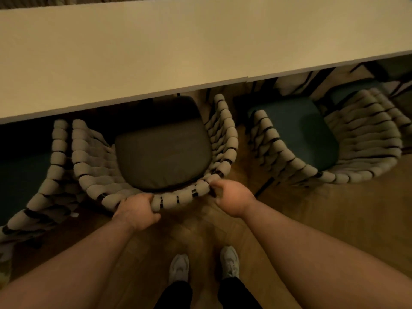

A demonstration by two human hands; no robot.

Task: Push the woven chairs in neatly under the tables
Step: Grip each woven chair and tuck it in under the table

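Hands (136, 211) (231, 197) on chunky woven chair rim (178, 198)

The desk (156, 52) has a pale, smooth, matt top with no grain showing. The middle chair (93, 166) has a back woven from thick, soft-looking padded cloth tubes, matt beige, wound over a smooth dark frame that shows in the gaps. What the frame is made of cannot be told. Its seat cushion (162, 152) is dark matt cloth with a faint weave. The right chair (367, 134) has the same padded weave and a matt teal cushion (298, 130). The floor (334, 219) is wood parquet with a soft sheen.
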